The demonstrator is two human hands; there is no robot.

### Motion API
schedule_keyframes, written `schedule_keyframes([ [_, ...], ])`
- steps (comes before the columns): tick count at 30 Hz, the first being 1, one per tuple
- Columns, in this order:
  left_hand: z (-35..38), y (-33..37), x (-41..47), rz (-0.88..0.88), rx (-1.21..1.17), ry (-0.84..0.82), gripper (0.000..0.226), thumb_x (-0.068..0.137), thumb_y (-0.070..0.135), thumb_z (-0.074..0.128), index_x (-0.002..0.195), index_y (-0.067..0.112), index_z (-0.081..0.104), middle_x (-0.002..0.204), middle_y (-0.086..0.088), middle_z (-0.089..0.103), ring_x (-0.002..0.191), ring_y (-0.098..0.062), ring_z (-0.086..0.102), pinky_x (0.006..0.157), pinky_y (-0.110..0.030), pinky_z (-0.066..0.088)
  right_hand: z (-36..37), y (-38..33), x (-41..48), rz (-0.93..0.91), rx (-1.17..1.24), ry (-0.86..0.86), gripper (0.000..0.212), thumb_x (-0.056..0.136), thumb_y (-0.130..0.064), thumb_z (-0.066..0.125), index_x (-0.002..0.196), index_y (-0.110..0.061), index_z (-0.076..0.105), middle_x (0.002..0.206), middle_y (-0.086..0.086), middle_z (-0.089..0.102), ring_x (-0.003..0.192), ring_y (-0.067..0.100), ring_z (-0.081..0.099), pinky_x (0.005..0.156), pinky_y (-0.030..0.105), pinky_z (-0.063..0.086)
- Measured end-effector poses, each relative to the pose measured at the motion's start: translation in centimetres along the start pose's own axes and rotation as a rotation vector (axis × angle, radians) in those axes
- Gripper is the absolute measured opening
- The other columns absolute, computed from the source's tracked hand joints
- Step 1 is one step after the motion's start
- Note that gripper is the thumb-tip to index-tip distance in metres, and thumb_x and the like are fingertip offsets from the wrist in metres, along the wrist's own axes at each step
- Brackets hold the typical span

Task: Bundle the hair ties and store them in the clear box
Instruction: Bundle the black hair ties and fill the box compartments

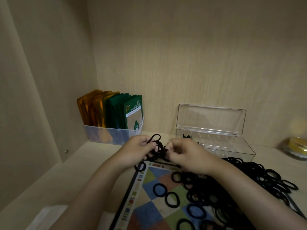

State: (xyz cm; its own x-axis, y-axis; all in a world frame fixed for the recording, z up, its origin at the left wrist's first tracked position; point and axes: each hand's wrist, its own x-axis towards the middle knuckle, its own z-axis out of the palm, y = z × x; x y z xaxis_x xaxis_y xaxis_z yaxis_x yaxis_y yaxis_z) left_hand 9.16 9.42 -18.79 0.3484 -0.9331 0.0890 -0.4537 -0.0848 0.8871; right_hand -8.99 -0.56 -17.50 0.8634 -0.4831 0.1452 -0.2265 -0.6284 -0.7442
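Observation:
A bunch of black hair ties [157,146] hangs between my two hands above the shelf. My left hand [137,151] grips the bunch from the left, one loop sticking up past its fingers. My right hand [186,155] pinches the same bunch from the right. Many loose black hair ties [232,185] lie heaped on a checkered mat [149,205] below and to the right. The clear box [216,143] stands behind my right hand with its lid up; something small and black shows in its left end.
A translucent bin [113,135] of orange and green sachets stands in the back left corner. A glass jar with a gold lid [297,150] sits at the far right. Wooden cabinet walls close in the left and back.

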Motion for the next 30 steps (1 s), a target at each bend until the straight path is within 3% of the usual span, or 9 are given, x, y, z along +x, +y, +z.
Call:
schedule_keyframes([
  [4,1.0,-0.3,0.3,-0.093,-0.203,0.055,0.015,0.099,0.018,0.059,0.103,0.011,0.071,0.096,-0.008,0.076,0.090,-0.020,0.072,0.074,-0.025,0.059,-1.0,-0.3,0.0,0.104,0.301,-0.027,0.022,0.100,-0.022,0.054,0.086,-0.022,0.071,0.077,-0.002,0.063,0.067,0.008,0.054,0.065,0.023,0.042],
  [9,2.4,0.4,0.0,-0.122,-0.420,-0.038,0.018,0.097,0.018,0.061,0.106,0.007,0.072,0.101,-0.011,0.076,0.094,-0.020,0.074,0.077,-0.024,0.059,-0.8,-1.4,-0.1,0.155,0.641,-0.127,0.020,0.101,-0.012,0.052,0.101,-0.004,0.070,0.080,0.012,0.062,0.056,0.011,0.053,0.045,0.018,0.035],
  [14,2.6,0.7,-0.1,-0.166,-0.600,-0.110,0.026,0.100,0.016,0.055,0.117,0.000,0.067,0.109,-0.020,0.074,0.104,-0.027,0.071,0.085,-0.030,0.060,-0.6,-0.8,0.2,0.248,0.207,0.162,0.017,0.098,-0.022,0.059,0.087,-0.014,0.068,0.054,0.004,0.060,0.035,0.009,0.046,0.035,0.016,0.033],
  [21,2.6,1.2,-0.3,-0.151,-0.672,-0.177,0.031,0.098,0.023,0.059,0.118,0.001,0.067,0.112,-0.019,0.073,0.108,-0.027,0.070,0.092,-0.035,0.058,0.2,0.1,0.6,0.104,-0.128,0.368,0.010,0.084,-0.024,0.072,0.074,-0.023,0.070,0.062,-0.009,0.065,0.051,-0.005,0.056,0.051,0.010,0.040],
  [24,2.8,1.1,-0.4,-0.126,-0.570,-0.108,0.025,0.091,0.012,0.068,0.115,0.004,0.068,0.111,-0.014,0.074,0.105,-0.022,0.071,0.089,-0.032,0.058,0.4,0.3,0.6,0.074,-0.164,0.368,0.007,0.083,-0.025,0.073,0.077,-0.025,0.071,0.066,-0.009,0.067,0.055,-0.007,0.058,0.053,0.009,0.042],
  [28,2.7,1.0,-0.4,-0.129,-0.583,-0.105,0.022,0.093,0.006,0.064,0.115,0.003,0.068,0.112,-0.016,0.074,0.105,-0.022,0.071,0.085,-0.029,0.060,0.1,0.3,0.7,0.060,-0.153,0.391,0.009,0.082,-0.028,0.078,0.086,-0.025,0.070,0.075,-0.008,0.068,0.059,-0.004,0.059,0.056,0.010,0.042],
  [30,2.4,1.1,-0.6,-0.118,-0.596,-0.140,0.022,0.094,0.007,0.064,0.114,0.004,0.069,0.113,-0.014,0.074,0.107,-0.022,0.071,0.086,-0.030,0.059,-0.2,0.1,0.6,0.112,-0.030,0.361,0.020,0.084,-0.027,0.078,0.100,-0.022,0.065,0.084,-0.003,0.068,0.053,0.000,0.059,0.046,0.014,0.044],
])
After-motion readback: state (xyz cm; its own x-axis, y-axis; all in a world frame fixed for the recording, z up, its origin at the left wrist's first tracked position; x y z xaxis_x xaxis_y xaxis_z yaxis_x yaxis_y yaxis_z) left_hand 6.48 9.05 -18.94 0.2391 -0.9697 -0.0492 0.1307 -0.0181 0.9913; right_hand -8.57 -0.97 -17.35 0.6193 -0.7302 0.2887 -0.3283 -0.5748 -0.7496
